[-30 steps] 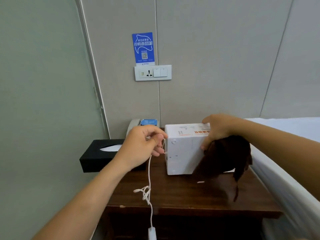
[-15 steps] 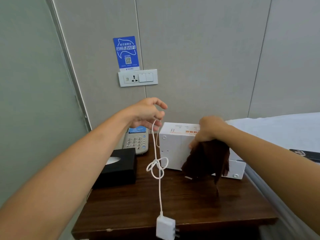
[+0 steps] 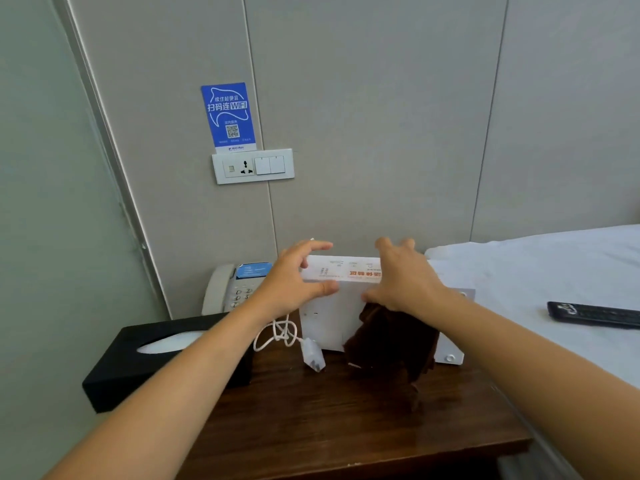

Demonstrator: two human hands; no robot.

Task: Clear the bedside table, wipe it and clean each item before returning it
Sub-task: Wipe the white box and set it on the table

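dark wooden bedside table remained cluttered: left hand clasped the white box, right hand seemingly pinned a brown cloth against it, clearing barely begun.

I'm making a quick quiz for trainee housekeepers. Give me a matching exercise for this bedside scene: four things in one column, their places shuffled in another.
Things:
1. tissue box
2. remote control
3. telephone
4. brown cloth

Places:
A. lying on the white bed
B. under the right hand, hanging in front of the white box
C. at the table's left edge
D. against the wall, behind the tissue box

Pairs: 1-C, 2-A, 3-D, 4-B
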